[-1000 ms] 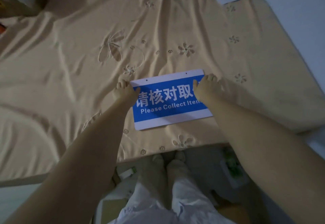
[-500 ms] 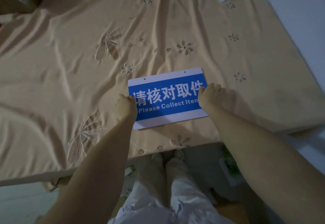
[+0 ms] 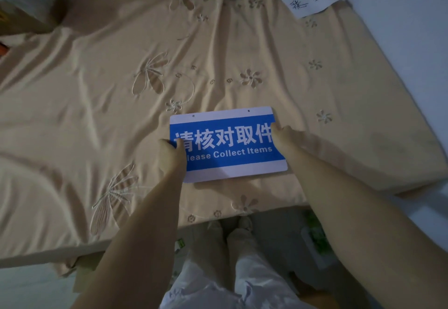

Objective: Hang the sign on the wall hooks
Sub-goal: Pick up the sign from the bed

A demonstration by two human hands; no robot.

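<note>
One sign (image 3: 228,146), two top holes, fingers of both hands clamped on its ends.

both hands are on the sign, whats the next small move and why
Probably lift the sign straight up off the bed. The left hand and right hand each pinch a side edge, so the grip looks set, the sign's two top holes are clear, and no hooks are in view yet.

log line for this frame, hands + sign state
stage: pickup | left hand: gripping sign left edge | right hand: gripping right edge | sign: over bedsheet | hooks: not visible
</note>
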